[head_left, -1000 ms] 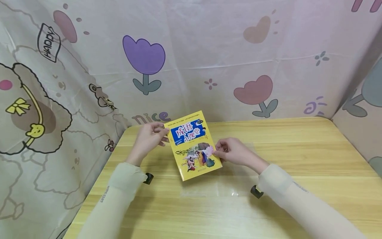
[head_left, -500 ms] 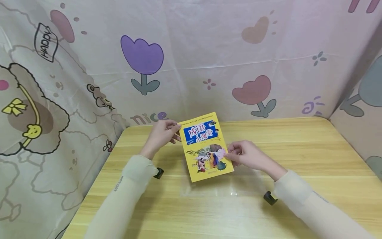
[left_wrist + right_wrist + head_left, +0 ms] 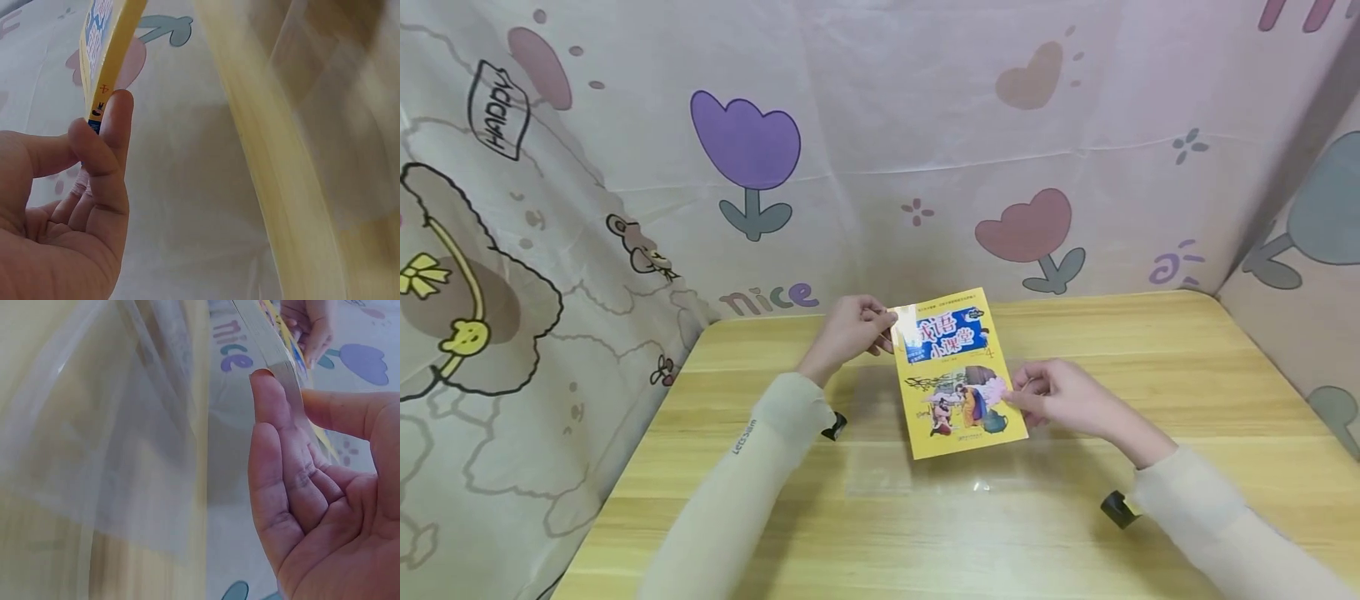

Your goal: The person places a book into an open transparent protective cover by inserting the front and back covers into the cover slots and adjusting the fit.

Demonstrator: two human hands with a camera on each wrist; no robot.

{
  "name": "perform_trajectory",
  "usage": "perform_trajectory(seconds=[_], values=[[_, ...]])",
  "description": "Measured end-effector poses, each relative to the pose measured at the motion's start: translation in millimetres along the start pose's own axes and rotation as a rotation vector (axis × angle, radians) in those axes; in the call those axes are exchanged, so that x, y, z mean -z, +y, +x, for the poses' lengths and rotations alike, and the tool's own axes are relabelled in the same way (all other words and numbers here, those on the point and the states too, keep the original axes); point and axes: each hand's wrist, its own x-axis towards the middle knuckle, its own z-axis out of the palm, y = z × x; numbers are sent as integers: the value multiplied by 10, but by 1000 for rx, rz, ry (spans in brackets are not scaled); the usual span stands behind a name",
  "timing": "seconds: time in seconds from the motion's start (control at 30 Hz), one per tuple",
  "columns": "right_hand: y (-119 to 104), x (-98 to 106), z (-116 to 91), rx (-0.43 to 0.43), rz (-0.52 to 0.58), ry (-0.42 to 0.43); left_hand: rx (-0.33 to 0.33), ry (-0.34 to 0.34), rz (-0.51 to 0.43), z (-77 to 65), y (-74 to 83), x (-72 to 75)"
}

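Observation:
A yellow book (image 3: 958, 375) with a blue title panel and a picture of figures is held up over the table, slightly tilted. My left hand (image 3: 853, 333) pinches its upper left corner; in the left wrist view, thumb and fingers of that left hand (image 3: 81, 181) grip the book's yellow spine (image 3: 112, 65). My right hand (image 3: 1063, 400) pinches the lower right edge, and the right wrist view has the page block (image 3: 269, 337) between thumb and fingers of the right hand (image 3: 319, 487). Beneath the book lies a clear plastic sheet or sleeve (image 3: 880, 471), flat on the wood.
The light wooden table (image 3: 700, 533) reaches back to a printed cloth backdrop (image 3: 865, 125) with flowers and hearts. More printed cloth (image 3: 497, 433) hangs at the left. Black wrist-worn pieces (image 3: 1120, 508) sit at both cuffs.
Both hands have carried the book to the right over the plastic, and it stands a little more upright. A bright glare now shows on its upper left corner. Both grips stay the same.

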Motion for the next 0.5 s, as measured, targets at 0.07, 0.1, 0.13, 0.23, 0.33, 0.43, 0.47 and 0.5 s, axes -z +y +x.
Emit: perform_trajectory(seconds=[0.07, 0.1, 0.13, 0.23, 0.33, 0.43, 0.47, 0.5], values=[[36, 44, -37, -20, -1, 6, 2, -11, 4, 28, 18, -74], [53, 66, -56, -28, -6, 7, 1, -20, 5, 45, 23, -113], [71, 87, -75, -34, -10, 9, 0, -29, 8, 60, 27, -151], [126, 145, -138, -60, -14, 13, -10, -55, 7, 112, 32, -270], [186, 197, -200, -72, -9, -3, -2, -83, -9, 150, 50, -382], [246, 238, -252, -64, -8, -26, 19, -111, -14, 174, 71, -485], [263, 247, -266, -60, -8, -33, 29, -117, -8, 179, 76, -516], [276, 251, -276, -57, -3, -39, 36, -123, -4, 187, 74, -545]])
